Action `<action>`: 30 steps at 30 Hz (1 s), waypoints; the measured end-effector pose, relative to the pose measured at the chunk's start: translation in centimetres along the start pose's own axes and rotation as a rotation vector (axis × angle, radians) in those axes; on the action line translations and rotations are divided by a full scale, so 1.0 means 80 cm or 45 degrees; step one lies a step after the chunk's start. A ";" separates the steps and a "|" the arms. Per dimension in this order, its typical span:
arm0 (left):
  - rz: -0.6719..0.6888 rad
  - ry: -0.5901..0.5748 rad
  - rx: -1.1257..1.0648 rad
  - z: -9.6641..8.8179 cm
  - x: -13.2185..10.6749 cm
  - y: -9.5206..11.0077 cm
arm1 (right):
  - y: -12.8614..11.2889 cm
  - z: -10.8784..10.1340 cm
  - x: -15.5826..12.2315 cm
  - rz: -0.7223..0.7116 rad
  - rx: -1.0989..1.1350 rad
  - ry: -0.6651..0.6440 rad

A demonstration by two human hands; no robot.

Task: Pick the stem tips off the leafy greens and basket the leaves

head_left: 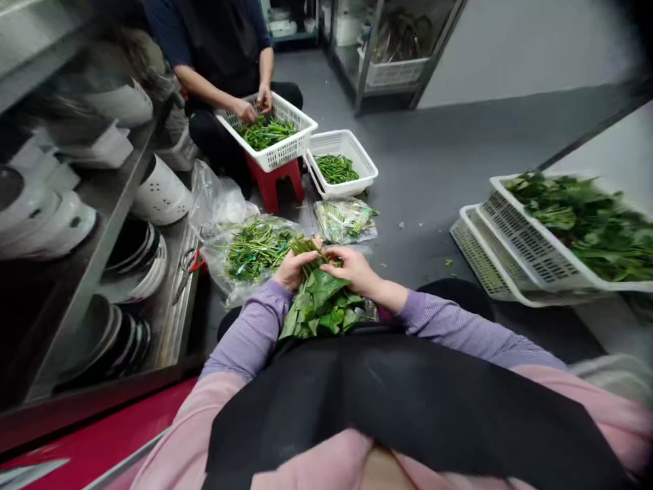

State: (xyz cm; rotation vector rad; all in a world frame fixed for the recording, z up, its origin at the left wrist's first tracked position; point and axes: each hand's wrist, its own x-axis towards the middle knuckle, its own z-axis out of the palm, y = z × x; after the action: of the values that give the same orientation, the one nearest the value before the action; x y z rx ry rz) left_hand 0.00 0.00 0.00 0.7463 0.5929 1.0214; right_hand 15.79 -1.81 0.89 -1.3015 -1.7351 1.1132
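Observation:
A bunch of leafy greens [322, 303] hangs over my lap, its broad leaves toward me and its stems pointing away. My left hand [293, 267] is closed around the stems. My right hand [352, 271] has its fingers bent against the stems from the other side; what exactly the fingertips pinch is hidden. Just beyond my left hand, cut stems [258, 248] lie heaped on an opened clear plastic bag [217, 272]. Past my hands, a clear bag of pale-stemmed vegetables [345, 219] rests on the floor.
Across from me a co-worker's hands [249, 109] sort green pods in a white basket [286, 160] on a red stool [275, 187]. Another white basket [367, 167] holds green beans. Stacked baskets with leaves [541, 252] stand right. Scissors [188, 269] lie on the left metal shelf [176, 313].

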 end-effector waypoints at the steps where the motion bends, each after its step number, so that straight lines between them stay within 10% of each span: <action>1: -0.005 0.013 0.019 -0.002 0.000 0.000 | -0.001 -0.002 0.001 0.031 0.042 -0.013; 13: -0.010 0.064 0.156 -0.007 0.001 0.003 | -0.005 -0.016 0.003 0.195 0.415 -0.033; 18: 0.090 0.049 0.489 -0.010 0.002 0.007 | -0.006 -0.032 0.008 0.454 0.472 -0.300; 30: 0.355 0.181 0.935 -0.001 -0.003 0.000 | -0.002 -0.012 0.007 0.263 0.453 -0.420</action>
State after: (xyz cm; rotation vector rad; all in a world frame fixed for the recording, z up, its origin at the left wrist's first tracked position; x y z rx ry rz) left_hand -0.12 -0.20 -0.02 1.4387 1.0301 1.1200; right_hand 16.42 -1.04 1.40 -1.1372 -1.5501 1.7483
